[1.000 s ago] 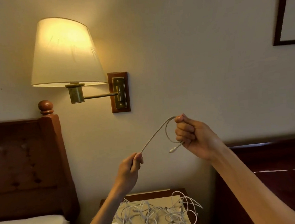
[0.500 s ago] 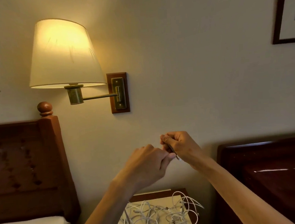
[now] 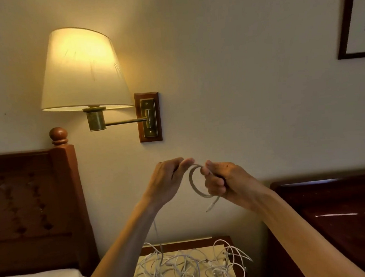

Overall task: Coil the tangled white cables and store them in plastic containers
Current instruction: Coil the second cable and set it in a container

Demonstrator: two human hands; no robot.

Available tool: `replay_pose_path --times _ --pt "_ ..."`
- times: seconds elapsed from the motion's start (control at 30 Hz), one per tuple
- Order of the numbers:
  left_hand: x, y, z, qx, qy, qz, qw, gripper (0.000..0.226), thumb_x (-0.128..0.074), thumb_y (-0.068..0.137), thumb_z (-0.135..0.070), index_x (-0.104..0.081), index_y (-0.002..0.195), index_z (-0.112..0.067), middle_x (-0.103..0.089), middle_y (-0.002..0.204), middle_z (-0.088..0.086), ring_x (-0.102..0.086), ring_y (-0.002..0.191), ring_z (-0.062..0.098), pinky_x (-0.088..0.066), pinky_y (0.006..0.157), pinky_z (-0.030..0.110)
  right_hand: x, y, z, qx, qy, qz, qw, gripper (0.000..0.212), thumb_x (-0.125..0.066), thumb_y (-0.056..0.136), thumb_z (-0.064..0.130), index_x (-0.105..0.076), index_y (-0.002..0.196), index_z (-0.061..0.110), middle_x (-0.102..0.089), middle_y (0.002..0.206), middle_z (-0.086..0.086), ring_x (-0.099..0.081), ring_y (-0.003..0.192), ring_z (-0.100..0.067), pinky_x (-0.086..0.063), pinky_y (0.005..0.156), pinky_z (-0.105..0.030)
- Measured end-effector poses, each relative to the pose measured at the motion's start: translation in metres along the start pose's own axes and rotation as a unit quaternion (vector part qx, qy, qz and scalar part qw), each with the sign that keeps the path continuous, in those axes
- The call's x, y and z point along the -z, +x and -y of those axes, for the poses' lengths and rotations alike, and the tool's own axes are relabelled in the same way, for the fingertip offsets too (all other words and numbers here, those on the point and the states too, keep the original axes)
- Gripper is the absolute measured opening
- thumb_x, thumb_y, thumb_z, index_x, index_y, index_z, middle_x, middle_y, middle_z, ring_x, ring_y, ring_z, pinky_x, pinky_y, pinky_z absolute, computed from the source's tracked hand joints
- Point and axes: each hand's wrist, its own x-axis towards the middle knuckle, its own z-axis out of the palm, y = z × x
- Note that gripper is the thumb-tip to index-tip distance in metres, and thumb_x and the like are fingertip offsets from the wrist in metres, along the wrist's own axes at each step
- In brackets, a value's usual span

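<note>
White cable loop (image 3: 195,184) | right grip (image 3: 226,182) clenches it, plug end hanging below | left grip (image 3: 169,179) pinches the feed just beside | slack falls to tangled cables (image 3: 187,267) on counter (image 3: 185,243)

White cables (image 3: 187,269) in a pile at bottom centre, cream lampshade (image 3: 82,69) glowing yellow upper left on a brass arm (image 3: 123,121), reddish-brown wooden headboard (image 3: 29,205) with tufted dimple pattern at left, off-white wall (image 3: 237,68), dark-framed picture (image 3: 355,15) upper right.
</note>
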Motion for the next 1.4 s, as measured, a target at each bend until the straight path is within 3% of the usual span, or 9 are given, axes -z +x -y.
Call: replay_pose_path --times 0.13,0.27,0.5,0.7,0.8,1.03,1.17,1.3,1.4 --pt "-0.013 -0.022 0.029 0.078 -0.105 -0.055 0.99 0.052 -0.036 0.093 -0.062 -0.048 0.063 -0.021 -0.038 0.055 -0.011 -0.032 0.052 0.007 -0.025 0.051 0.022 0.007 -0.001 0.023 0.016 0.176 -0.005 0.984 0.027 -0.04 0.099 0.025 -0.05 0.076 0.013 -0.038 0.052 0.005 -0.037 0.044 -0.008 -0.034 0.048 -0.018" --pt "-0.043 -0.064 0.061 0.121 -0.074 -0.059 0.988 0.059 -0.032 0.084 -0.079 -0.049 0.065 -0.026 -0.044 0.055 -0.013 -0.036 0.052 0.004 -0.027 0.051 0.027 0.022 0.003 0.048 0.063 0.226 -0.03 0.972 0.03 -0.039 0.101 0.027 -0.051 0.076 0.014 -0.041 0.053 0.007 -0.042 0.043 -0.005 -0.041 0.045 -0.017" --pt "-0.037 -0.042 0.0 -0.06 0.118 0.161 0.978 0.051 -0.03 0.101 -0.051 -0.051 0.068 -0.017 -0.051 0.055 -0.004 -0.044 0.046 0.017 -0.035 0.05 0.031 0.013 0.031 0.018 0.105 -0.087 -0.137 0.981 0.029 -0.045 0.103 0.021 -0.059 0.084 0.006 -0.065 0.066 -0.007 -0.062 0.058 -0.019 -0.052 0.059 -0.028" --pt "-0.001 -0.02 -0.025 -0.147 0.156 0.085 0.973 0.029 -0.038 0.102 -0.041 -0.044 0.075 -0.036 -0.034 0.05 -0.019 -0.04 0.04 0.006 -0.027 0.045 0.014 0.006 0.026 0.006 0.129 -0.186 -0.125 0.966 0.03 -0.048 0.102 0.018 -0.061 0.085 -0.002 -0.066 0.063 -0.01 -0.061 0.053 -0.019 -0.05 0.056 -0.027" --pt "0.004 -0.014 -0.026 -0.164 0.176 0.038 0.97 0.026 -0.043 0.101 -0.037 -0.057 0.08 -0.031 -0.034 0.055 -0.023 -0.038 0.042 -0.004 -0.028 0.047 0.009 0.004 0.024 0.0 0.116 -0.224 -0.114 0.961 0.031 -0.048 0.103 0.022 -0.063 0.084 0.002 -0.064 0.059 -0.006 -0.061 0.053 -0.018 -0.051 0.058 -0.029" --pt "0.002 -0.003 -0.01 -0.132 0.207 -0.033 0.969 0.04 -0.033 0.101 -0.048 -0.056 0.081 -0.023 -0.047 0.061 -0.017 -0.05 0.051 0.006 -0.043 0.05 0.021 -0.003 0.013 -0.007 0.098 -0.238 -0.074 0.963 0.04 -0.039 0.104 0.029 -0.066 0.089 0.004 -0.063 0.06 -0.002 -0.058 0.052 -0.013 -0.049 0.057 -0.023" --pt "-0.006 -0.001 0.009 -0.093 0.113 -0.032 0.989 0.033 -0.049 0.097 -0.044 -0.053 0.079 -0.018 -0.05 0.063 -0.012 -0.049 0.053 0.009 -0.039 0.049 0.022 0.01 0.007 -0.002 0.027 -0.169 0.002 0.985 0.038 -0.04 0.104 0.029 -0.068 0.091 0.006 -0.061 0.066 -0.006 -0.053 0.055 -0.013 -0.046 0.058 -0.023" --pt "-0.012 0.007 0.013 -0.062 -0.02 -0.046 0.997 0.035 -0.046 0.096 -0.039 -0.054 0.075 -0.012 -0.048 0.059 -0.006 -0.042 0.05 0.009 -0.033 0.049 0.021 0.024 0.006 0.007 -0.04 0.063 0.091 0.993 0.028 -0.042 0.1 0.027 -0.056 0.084 0.01 -0.048 0.057 0.002 -0.038 0.048 -0.007 -0.035 0.051 -0.018" --pt "-0.035 -0.003 0.035 0.066 -0.143 -0.074 0.985 0.034 -0.04 0.1 -0.037 -0.055 0.077 -0.016 -0.046 0.062 -0.005 -0.041 0.052 0.012 -0.034 0.05 0.033 0.031 0.01 0.023 -0.017 0.21 0.099 0.973 0.028 -0.039 0.1 0.027 -0.051 0.079 0.013 -0.043 0.053 0.008 -0.036 0.044 -0.003 -0.032 0.047 -0.016"
